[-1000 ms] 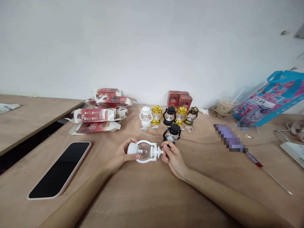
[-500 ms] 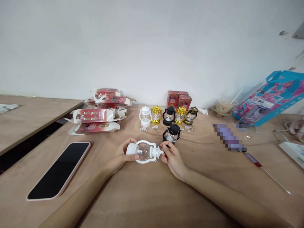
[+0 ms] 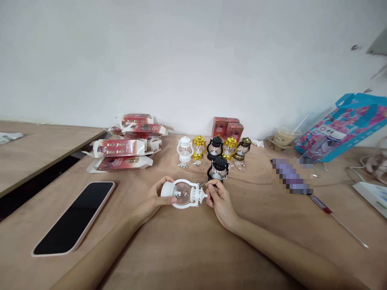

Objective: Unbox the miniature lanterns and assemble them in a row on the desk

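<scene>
A white toy lantern (image 3: 193, 195) with a clear globe lies on its side in the air, its pointed cap towards the right. My left hand (image 3: 155, 201) is closed round its base, thumb across the front. Beside the cap, my right hand (image 3: 220, 203) pinches a thin metal wire (image 3: 202, 185) that reaches the upper lug of the lantern's frame; the rest of the wire is hidden by the fingers. Just behind my right hand stands a black lantern (image 3: 218, 168) with a wire handle.
A row of lanterns, including a white one (image 3: 185, 150), stands at the back with small metal parts (image 3: 184, 164) before it. Flattened red boxes (image 3: 119, 148) lie left, near a phone (image 3: 75, 217). On the right are a screwdriver (image 3: 323, 206), a cup (image 3: 286, 137) and a floral bag (image 3: 356, 121).
The fingertips of my right hand have shifted slightly, and the thin wire now shows between them and the lantern's lug. My left hand keeps its hold; the camera view has moved a little.
</scene>
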Motion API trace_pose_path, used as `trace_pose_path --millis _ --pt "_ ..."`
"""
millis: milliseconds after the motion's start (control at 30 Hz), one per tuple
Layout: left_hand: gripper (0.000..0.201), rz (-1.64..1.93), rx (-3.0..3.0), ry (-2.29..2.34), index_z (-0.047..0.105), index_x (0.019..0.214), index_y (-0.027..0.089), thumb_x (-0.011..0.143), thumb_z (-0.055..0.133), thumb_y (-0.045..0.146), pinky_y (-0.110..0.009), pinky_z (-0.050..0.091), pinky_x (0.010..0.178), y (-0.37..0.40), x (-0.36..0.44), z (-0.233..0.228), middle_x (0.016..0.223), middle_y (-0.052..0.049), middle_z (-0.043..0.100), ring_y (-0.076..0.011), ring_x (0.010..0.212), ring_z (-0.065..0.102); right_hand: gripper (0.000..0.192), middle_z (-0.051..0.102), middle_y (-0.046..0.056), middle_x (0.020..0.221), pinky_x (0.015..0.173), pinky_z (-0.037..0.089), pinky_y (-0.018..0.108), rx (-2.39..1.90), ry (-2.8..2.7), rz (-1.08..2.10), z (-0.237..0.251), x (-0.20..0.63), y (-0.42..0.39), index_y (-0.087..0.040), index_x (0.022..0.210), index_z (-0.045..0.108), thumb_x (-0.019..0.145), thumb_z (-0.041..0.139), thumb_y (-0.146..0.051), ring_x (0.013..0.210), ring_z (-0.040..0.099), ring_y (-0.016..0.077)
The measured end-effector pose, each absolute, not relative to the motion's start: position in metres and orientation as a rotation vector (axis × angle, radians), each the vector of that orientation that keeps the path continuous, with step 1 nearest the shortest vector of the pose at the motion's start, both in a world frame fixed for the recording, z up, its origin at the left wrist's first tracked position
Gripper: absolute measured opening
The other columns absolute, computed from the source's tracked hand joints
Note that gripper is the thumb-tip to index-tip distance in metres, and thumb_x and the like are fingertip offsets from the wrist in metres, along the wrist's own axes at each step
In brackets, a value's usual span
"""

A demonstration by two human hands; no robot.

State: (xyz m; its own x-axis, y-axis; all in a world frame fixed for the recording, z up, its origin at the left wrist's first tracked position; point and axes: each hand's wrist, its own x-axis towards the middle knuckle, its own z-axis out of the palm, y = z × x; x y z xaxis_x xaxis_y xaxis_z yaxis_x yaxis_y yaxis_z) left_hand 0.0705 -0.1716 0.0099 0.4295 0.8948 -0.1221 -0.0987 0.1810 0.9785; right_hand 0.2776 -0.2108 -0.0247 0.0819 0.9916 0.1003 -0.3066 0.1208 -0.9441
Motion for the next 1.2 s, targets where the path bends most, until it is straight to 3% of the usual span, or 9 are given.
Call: trace_pose_path --millis 767,1067,1200 --pt "0.054 0.913 1.085 0.861 0.049 0.087 0.019 0.046 0.084 0.017 -0.019 0.045 0.056 -0.172 0.071 0.011 0.075 0.004 0.064 -0.0097 0.062 0.058 0.033 0.049 -0.008 0.053 0.04 0.027 0.019 -0.967 -1.012 1.161 -0.023 0.278 -0.21 -0.02 0.079 0.05 0.08 0.058 -0.052 0.039 0.039 0.0049" --pt "0.05 0.866 1.089 0.618 0.049 0.085 0.02 0.049 0.083 0.013 -0.031 0.054 0.07 -0.17 0.066 -0.001 0.085 -0.002 0.07 -0.0186 0.075 0.066 0.037 0.05 -0.008 0.051 0.037 0.026 0.018 -0.962 -0.969 1.268 -0.023 0.277 -0.209 -0.02 0.078 0.052 0.074 0.064 -0.054 0.037 0.039 0.0047" --pt "0.05 0.894 1.035 0.657 0.05 0.083 0.019 0.047 0.083 0.016 -0.028 0.053 0.067 -0.172 0.069 0.007 0.078 0.0 0.069 -0.0172 0.071 0.066 0.04 0.057 -0.004 0.056 0.038 0.029 0.019 -1.003 -0.892 1.228 -0.02 0.275 -0.211 -0.019 0.078 0.054 0.071 0.065 -0.056 0.039 0.043 0.0058"
